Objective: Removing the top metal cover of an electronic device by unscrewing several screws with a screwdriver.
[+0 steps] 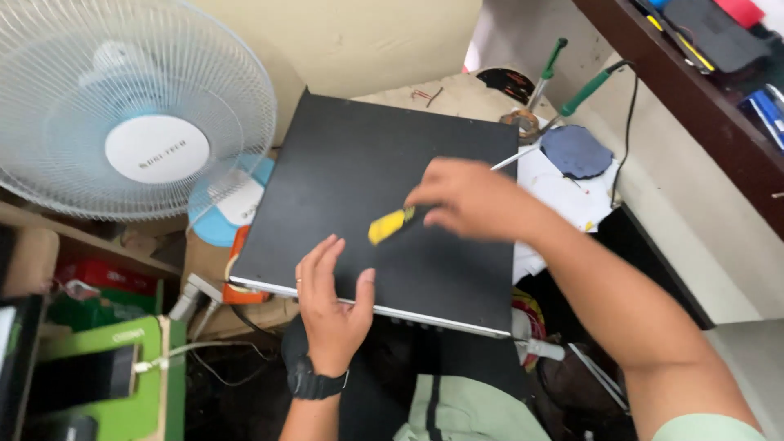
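Fan (135, 110), white with a pale blue hub and round grille, stands at far left on a low wooden shelf (90, 245), its light blue base (233, 208) just beside the left edge of the black case. Green box (135, 384) with a dark phone (82, 377) on it lies below the shelf, a white cable (192, 349) running from it toward the middle. Black case (384, 208), flat, rectangular and matt, with a silver front edge, fills the middle of the view and lies tilted, its long sides running from lower left to upper right. Left hand (333, 298), a dark watch on its wrist, rests flat and open on the near edge of the case, fingers spread on the lid, thumb hooked at the silver edge, gripping nothing. Screwdriver (392, 224), yellow-handled and blurred, lies just up and right of the left hand, over the lid, its long axis sloping from lower left to upper right; its tip is hidden. Right hand (469, 198) is closed round the upper end of the screwdriver and is much the nearer of the two to it. White paper (563, 196) and a round dark blue pad (576, 151) lie on the table (465, 94) right of the case, near two green-handled soldering irons (572, 86). Dark wooden shelf (694, 98) with mixed items crosses the upper right; plain cream walls stand behind.
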